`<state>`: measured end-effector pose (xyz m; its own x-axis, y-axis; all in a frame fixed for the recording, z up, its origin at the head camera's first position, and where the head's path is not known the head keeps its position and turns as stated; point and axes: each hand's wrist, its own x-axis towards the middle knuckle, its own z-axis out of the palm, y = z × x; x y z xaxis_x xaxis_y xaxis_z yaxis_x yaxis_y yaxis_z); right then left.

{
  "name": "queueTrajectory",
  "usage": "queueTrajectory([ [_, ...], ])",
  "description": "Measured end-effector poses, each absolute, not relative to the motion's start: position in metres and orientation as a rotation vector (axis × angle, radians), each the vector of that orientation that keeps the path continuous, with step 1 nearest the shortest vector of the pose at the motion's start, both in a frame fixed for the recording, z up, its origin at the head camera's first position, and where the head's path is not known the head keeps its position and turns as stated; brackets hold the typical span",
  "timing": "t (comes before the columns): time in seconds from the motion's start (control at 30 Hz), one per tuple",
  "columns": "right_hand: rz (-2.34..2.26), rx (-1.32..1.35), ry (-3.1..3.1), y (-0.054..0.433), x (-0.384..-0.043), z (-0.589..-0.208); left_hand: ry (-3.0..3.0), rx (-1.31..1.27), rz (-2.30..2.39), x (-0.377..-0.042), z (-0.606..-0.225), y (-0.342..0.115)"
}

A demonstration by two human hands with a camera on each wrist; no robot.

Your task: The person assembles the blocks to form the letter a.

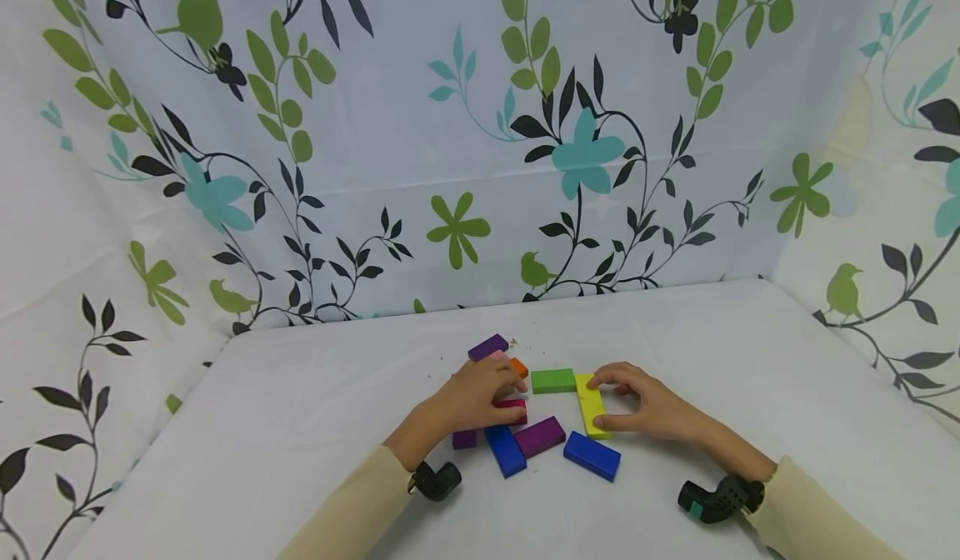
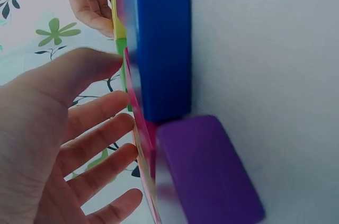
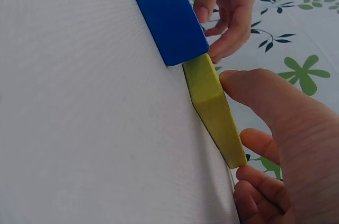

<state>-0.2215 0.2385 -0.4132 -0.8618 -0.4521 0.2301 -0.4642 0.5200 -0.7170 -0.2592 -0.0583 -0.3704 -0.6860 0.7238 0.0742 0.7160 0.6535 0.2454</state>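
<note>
My right hand (image 1: pixel 656 410) pinches a yellow block (image 1: pixel 590 406), thumb at its near end and fingertips at its far end. In the right wrist view, the thumb and fingers lie along the edge of the yellow block (image 3: pixel 217 105). A green block (image 1: pixel 553 381) lies against its far left end. My left hand (image 1: pixel 465 397) is over the left part of the group, its thumb and fingertips right at a magenta block (image 1: pixel 516 405). The left wrist view shows those fingers spread and loosely bent. Pink (image 1: pixel 498 356) and orange (image 1: pixel 518 367) blocks are partly hidden behind the left hand.
Nearer lie a blue block (image 1: pixel 506 453), a plum-purple block (image 1: pixel 540 437), a second blue block (image 1: pixel 592 456) and a purple block (image 1: pixel 464 440). Another purple block (image 1: pixel 488 347) lies at the back. A patterned curtain (image 1: pixel 465 143) hangs behind the white table (image 1: pixel 300 427).
</note>
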Motion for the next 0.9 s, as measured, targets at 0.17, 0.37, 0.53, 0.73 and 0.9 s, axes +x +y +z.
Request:
queueTrajectory([
  [0.17, 1.292, 0.830, -2.721, 0.239, -0.222, -0.415, 2.803, 1.227, 0.406, -0.258, -0.372, -0.064],
  [0.37, 1.298, 0.852, -2.701, 0.239, -0.223, -0.416, 2.827, 1.233, 0.389, -0.256, -0.373, -0.065],
  [0.53, 1.300, 0.859, -2.699, 0.240, -0.224, -0.417, 2.888, 1.205, 0.307, -0.255, -0.372, -0.063],
  [0.73, 1.301, 0.850, -2.707, 0.240, -0.223, -0.417, 2.960, 1.187, 0.213, -0.256, -0.373, -0.059],
  [0.9, 1.311, 0.845, -2.709, 0.239, -0.222, -0.417, 3.017, 1.150, 0.165, -0.257, -0.376, -0.056],
])
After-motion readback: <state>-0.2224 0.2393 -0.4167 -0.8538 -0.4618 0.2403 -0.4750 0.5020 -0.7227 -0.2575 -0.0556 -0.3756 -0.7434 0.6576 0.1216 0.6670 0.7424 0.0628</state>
